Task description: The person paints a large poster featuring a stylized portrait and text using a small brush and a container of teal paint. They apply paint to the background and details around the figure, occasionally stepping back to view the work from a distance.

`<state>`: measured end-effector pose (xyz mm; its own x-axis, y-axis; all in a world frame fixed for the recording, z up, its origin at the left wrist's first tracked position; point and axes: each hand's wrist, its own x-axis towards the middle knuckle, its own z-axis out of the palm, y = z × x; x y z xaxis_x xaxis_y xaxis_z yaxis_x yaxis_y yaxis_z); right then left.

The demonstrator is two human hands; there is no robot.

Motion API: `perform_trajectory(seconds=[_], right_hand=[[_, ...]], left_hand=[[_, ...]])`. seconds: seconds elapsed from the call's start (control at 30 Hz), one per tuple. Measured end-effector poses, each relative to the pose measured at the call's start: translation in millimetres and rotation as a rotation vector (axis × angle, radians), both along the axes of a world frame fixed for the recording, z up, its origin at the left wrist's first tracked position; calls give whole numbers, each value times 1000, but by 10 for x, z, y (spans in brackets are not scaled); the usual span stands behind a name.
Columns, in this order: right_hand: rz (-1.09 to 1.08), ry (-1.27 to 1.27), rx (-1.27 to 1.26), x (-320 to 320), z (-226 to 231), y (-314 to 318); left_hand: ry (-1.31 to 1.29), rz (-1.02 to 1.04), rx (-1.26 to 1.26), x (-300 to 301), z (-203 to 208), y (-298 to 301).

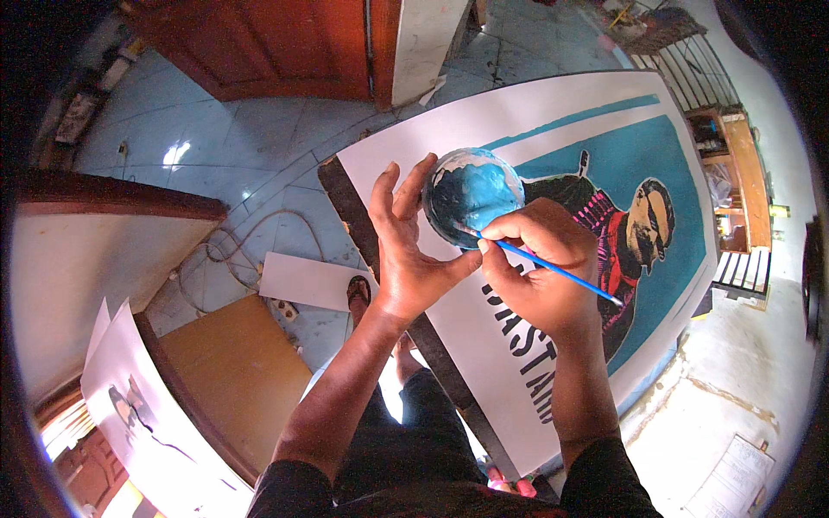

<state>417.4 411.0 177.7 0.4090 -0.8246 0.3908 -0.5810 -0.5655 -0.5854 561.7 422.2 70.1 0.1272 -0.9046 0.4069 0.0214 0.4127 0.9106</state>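
Observation:
A round, clear-looking bowl of blue paint (pixel 480 186) is held up over the painted board, with pale and dark smears round its inside. My left hand (pixel 406 233) grips it from the left, the thumb curving under its near side and the fingers along its left edge. Between the thumb and fingers of my right hand (pixel 548 259) is a slim blue paintbrush (pixel 566 274). Its bristle end reaches into the near side of the bowl. Beneath both hands lies a large white board (pixel 449 354) bearing a painted figure (pixel 604 229) on blue and black lettering.
The board rests on a dark-edged table (pixel 458 388). To the left are a brown panel (pixel 237 371) and another white sheet with a dark picture (pixel 138 406). A cable (pixel 259 220) loops over the blue tiled floor. A wooden shelf (pixel 747 186) stands far right, a brown door (pixel 268 43) beyond.

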Motion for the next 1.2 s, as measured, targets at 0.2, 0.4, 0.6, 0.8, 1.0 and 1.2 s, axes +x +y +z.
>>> perform_trajectory(seconds=[0.2, 0.4, 0.6, 0.8, 1.0, 1.2], right_hand=[[-3, 15, -17, -69, -35, 2], [-281, -379, 109, -338, -99, 75], [-603, -393, 13, -1042, -992, -275], [-600, -413, -58, -1222, -1712, -500], [-543, -437, -24, -1271, -1837, -607], [-476, -387, -27, -1336, -1883, -620]], left_hand=[[-16, -16, 5, -79, -10, -4], [-276, 81, 60, 21, -208, 161], [-185, 53, 170, 269, -622, 502], [-458, 46, 150, 491, -663, 652], [-518, 14, 187, 499, -714, 796], [-519, -16, 225, 409, -718, 807]])
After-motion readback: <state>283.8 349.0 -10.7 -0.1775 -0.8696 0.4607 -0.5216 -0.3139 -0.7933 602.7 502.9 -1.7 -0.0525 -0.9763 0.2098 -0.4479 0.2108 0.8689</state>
